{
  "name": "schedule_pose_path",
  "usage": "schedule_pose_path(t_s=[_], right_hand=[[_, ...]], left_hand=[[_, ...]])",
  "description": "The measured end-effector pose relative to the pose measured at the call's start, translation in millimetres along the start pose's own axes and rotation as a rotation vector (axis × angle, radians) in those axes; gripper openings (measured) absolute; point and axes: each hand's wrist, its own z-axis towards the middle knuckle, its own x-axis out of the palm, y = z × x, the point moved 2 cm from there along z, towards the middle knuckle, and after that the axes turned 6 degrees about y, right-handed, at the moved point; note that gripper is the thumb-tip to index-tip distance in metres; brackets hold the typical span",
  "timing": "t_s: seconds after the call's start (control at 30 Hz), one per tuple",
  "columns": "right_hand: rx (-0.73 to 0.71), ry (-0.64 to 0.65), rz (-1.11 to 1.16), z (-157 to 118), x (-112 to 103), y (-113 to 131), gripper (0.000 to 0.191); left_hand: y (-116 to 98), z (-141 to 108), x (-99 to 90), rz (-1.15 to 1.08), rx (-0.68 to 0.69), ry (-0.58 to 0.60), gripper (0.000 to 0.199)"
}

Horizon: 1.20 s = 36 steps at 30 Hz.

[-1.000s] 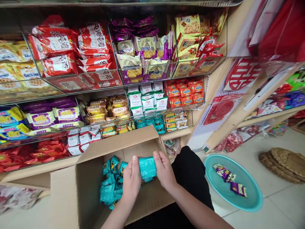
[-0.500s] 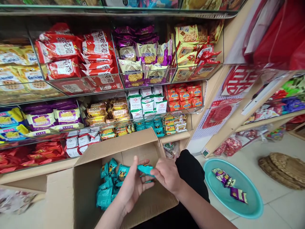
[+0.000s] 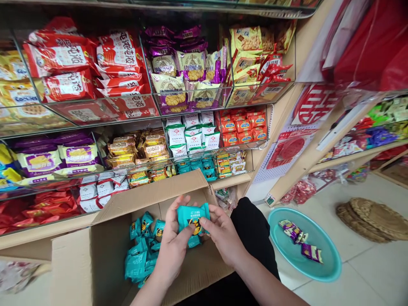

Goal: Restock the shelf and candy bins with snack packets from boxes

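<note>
A teal snack packet (image 3: 188, 214) with a dark round picture and pale print is held up flat between both hands. My left hand (image 3: 172, 240) grips its left side, thumb pressed on the front. On its right edge, my right hand (image 3: 225, 236) pinches with thumb and fingers. Below them stands an open cardboard box (image 3: 207, 272) with its flaps out. More teal packets (image 3: 136, 262) are heaped in the box's left part. Another teal packet (image 3: 194, 241) shows just under the held one; whether it touches a hand I cannot tell.
Shelves with clear dividers hold red packets (image 3: 68, 85), purple biscuit packets (image 3: 172, 95) and white-green packets (image 3: 194, 138). A teal basin (image 3: 318, 270) with a few purple packets stands on the floor at right, near woven mats (image 3: 379, 216). A black-clad leg (image 3: 251, 238) is beside the box.
The packet, seen edge-on before, now faces me with its print showing. My left hand has closed from open fingers onto it. The view has shifted slightly.
</note>
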Motion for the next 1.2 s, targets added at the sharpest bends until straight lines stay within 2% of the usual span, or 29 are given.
schedule_pose_path(t_s=[0.13, 0.27, 0.37, 0.43, 0.5, 0.6, 0.63, 0.73, 0.77, 0.83, 0.97, 1.2], right_hand=[[-0.045, 0.01, -0.039, -1.6, -2.5, -2.0, 0.029], [0.02, 0.091, -0.018, -2.5, -4.4, -9.0, 0.03], [-0.027, 0.035, 0.02, 3.5, -17.7, 0.0, 0.029], [-0.159, -0.1, 0.029, 12.9, -37.0, 14.1, 0.029], [-0.295, -0.268, 0.02, 27.4, -62.7, 28.3, 0.03], [-0.351, -0.451, -0.023, 58.9, -100.8, 37.7, 0.034], [-0.338, -0.471, -0.044, 71.4, -110.3, 37.2, 0.035], [-0.313, -0.444, -0.125, 109.7, -124.9, 28.9, 0.038], [-0.312, -0.42, -0.16, 121.9, -125.6, 25.1, 0.038], [-0.306, -0.358, -0.258, 145.2, -122.6, 17.6, 0.039], [-0.274, -0.253, -0.493, 189.1, -111.5, 5.4, 0.036], [-0.241, -0.133, -0.678, 255.6, -88.1, -8.4, 0.033]], left_hand=[[5.8, 1.2, 0.5, -0.051, -0.028, -0.034, 0.059], [12.0, 0.4, -0.4, 0.038, -0.037, -0.01, 0.055], [7.2, 6.8, -11.6, 0.36, 0.114, 0.018, 0.045], [0.2, 17.6, -26.8, 0.711, 0.25, 0.022, 0.038], [-5.4, 33.7, -46.8, 1.035, 0.33, 0.015, 0.035], [-6.8, 62.4, -78.1, 1.347, 0.255, 0.005, 0.049], [-5.4, 71.2, -86.1, 1.417, 0.2, 0.044, 0.057], [0.3, 90.9, -99.3, 1.517, 0.057, 0.289, 0.067], [1.5, 95.0, -100.8, 1.53, 0.027, 0.359, 0.065], [2.1, 101.0, -102.2, 1.558, -0.006, 0.413, 0.054], [2.8, 106.1, -102.6, 1.587, 0.024, 0.392, 0.048], [6.7, 105.4, -103.3, 1.533, 0.027, 0.345, 0.049]])
